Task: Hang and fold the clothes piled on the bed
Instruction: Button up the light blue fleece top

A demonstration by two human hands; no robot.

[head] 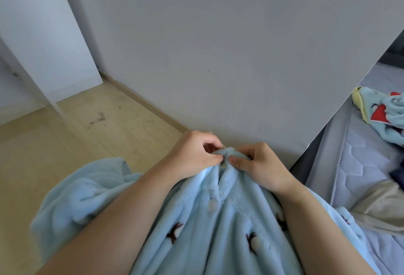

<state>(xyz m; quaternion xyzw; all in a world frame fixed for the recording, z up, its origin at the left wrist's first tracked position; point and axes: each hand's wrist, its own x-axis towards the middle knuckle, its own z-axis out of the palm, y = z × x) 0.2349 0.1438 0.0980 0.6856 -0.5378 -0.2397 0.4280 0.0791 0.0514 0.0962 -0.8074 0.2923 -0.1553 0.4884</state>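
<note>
A light blue fleece pajama top with small dark penguin marks and white buttons hangs in front of me, filling the lower middle of the view. My left hand and my right hand both pinch its top edge at the collar, fingertips nearly touching. The garment drapes down over my forearms. On the bed at the right lies another light blue garment with red and yellow parts.
A grey wall stands close ahead, with a wooden floor to the left and a white cabinet at the far left. A beige cloth and a dark item lie on the quilted mattress at the right edge.
</note>
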